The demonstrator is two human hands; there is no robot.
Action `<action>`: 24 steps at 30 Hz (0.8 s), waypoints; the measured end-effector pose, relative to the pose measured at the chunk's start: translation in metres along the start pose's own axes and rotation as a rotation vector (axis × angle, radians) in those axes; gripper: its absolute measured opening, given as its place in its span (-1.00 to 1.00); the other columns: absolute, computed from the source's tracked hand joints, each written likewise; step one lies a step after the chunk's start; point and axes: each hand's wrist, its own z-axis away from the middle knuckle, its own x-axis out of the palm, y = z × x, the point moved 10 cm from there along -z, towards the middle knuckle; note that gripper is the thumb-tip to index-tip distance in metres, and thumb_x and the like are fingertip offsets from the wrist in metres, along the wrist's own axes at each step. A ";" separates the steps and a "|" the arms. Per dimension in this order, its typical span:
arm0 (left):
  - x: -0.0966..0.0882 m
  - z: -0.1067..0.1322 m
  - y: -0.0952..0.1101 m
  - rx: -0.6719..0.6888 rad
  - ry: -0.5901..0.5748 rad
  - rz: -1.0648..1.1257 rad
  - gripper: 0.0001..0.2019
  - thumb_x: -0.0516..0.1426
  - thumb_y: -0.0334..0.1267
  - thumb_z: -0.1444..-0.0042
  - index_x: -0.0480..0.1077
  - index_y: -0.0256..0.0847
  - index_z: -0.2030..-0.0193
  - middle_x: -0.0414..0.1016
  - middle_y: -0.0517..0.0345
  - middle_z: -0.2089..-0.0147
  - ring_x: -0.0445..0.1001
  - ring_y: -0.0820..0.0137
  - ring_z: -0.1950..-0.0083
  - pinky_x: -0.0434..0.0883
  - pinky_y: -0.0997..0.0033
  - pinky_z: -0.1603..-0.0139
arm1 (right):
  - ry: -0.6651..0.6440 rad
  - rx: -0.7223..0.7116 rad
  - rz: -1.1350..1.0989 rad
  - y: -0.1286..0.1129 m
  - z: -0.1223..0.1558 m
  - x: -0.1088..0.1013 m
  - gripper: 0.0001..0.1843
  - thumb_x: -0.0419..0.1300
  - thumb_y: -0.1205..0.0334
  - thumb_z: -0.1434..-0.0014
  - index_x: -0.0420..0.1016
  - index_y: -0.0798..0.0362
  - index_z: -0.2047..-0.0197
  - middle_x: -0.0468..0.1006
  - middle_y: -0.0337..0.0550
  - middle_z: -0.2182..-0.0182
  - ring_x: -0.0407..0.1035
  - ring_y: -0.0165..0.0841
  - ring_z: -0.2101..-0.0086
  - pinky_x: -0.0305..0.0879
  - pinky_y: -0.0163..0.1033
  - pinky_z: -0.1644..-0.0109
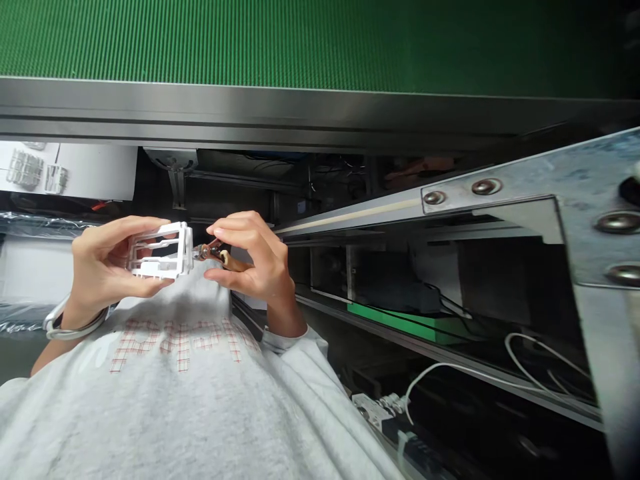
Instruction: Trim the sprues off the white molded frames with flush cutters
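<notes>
My left hand [107, 263] grips a white plastic frame part [163, 252] with open slots, holding it between thumb and fingers just above my grey sweatshirt. My right hand [253, 257] is pinched on a small tool with a brownish handle [223, 257]; its metal tip touches the right edge of the white part. A pale bangle sits on my left wrist.
A green ribbed conveyor belt [300, 40] runs along the top, edged by a steel rail [300, 110]. More white plastic parts [35, 170] lie on a white sheet at the left. A metal bracket with rivets [550, 193], white cables [500, 373] and a green box [410, 320] fill the right.
</notes>
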 end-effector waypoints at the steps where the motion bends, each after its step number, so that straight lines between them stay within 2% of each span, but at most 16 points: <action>1: 0.000 0.000 0.000 0.001 -0.005 0.000 -0.34 0.51 -0.47 0.19 0.61 -0.02 -0.13 0.70 0.19 0.03 0.63 0.47 0.14 0.57 0.67 0.20 | -0.003 -0.004 0.003 0.000 0.000 -0.001 -0.56 0.26 -0.07 -0.33 0.42 0.07 -0.09 0.65 0.04 0.16 0.54 -0.18 0.10 0.53 -0.01 0.06; 8: 0.000 0.001 0.001 -0.027 -0.007 -0.042 -0.35 0.51 -0.48 0.19 0.62 -0.08 -0.12 0.69 0.14 0.07 0.61 0.43 0.20 0.55 0.60 0.29 | -0.022 -0.025 0.098 -0.007 -0.001 -0.009 -0.64 0.27 0.02 -0.34 0.49 0.09 -0.06 0.69 0.04 0.15 0.56 -0.20 0.12 0.54 -0.03 0.05; 11: 0.001 0.002 0.000 -0.027 -0.005 -0.041 -0.36 0.51 -0.48 0.20 0.62 -0.09 -0.11 0.70 0.13 0.08 0.62 0.41 0.19 0.56 0.59 0.25 | -0.020 -0.033 0.138 -0.010 0.000 -0.011 -0.66 0.30 0.07 -0.33 0.50 0.11 -0.05 0.71 0.07 0.13 0.57 -0.20 0.11 0.55 -0.03 0.05; 21: 0.006 0.005 -0.003 -0.039 -0.032 -0.013 -0.36 0.48 -0.50 0.18 0.62 -0.04 -0.11 0.70 0.20 0.08 0.60 0.48 0.20 0.54 0.65 0.25 | 0.009 -0.007 0.116 -0.010 0.006 -0.013 -0.74 0.31 0.13 -0.33 0.53 0.13 0.01 0.73 0.04 0.17 0.59 -0.25 0.15 0.56 -0.08 0.09; 24: 0.008 0.004 -0.002 -0.041 -0.036 0.002 -0.36 0.45 -0.54 0.19 0.63 -0.05 -0.10 0.69 0.19 0.09 0.58 0.47 0.22 0.52 0.64 0.33 | 0.026 0.001 0.119 -0.012 0.008 -0.015 -0.76 0.31 0.16 -0.33 0.53 0.14 0.04 0.73 0.05 0.19 0.59 -0.25 0.16 0.55 -0.08 0.09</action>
